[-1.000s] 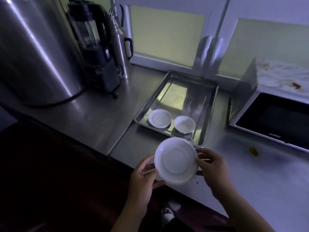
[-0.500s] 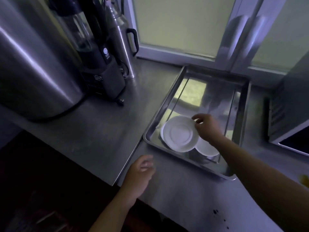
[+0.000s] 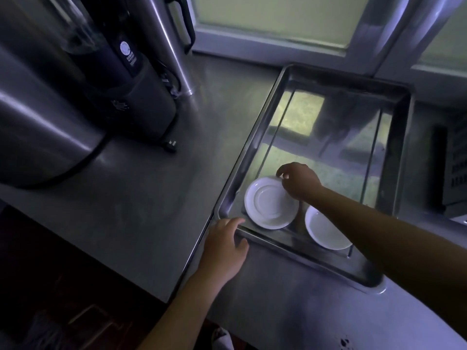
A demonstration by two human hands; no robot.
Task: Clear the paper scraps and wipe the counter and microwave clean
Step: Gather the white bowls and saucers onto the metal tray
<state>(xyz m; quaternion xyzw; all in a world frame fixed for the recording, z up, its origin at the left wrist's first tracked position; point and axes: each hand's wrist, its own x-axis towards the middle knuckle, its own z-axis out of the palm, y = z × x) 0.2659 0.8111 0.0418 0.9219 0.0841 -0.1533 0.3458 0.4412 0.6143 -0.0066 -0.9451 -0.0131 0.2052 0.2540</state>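
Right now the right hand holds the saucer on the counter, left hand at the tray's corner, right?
No. In the head view the right hand holds the saucer inside the tray, not on the counter; left hand at the tray's corner.

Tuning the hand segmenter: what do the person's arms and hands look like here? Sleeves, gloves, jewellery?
Left hand and right hand ungloved. Left forearm and right forearm bare to the frame edge, no sleeve showing. No watch, ring or bracelet visible, though the light is dim.
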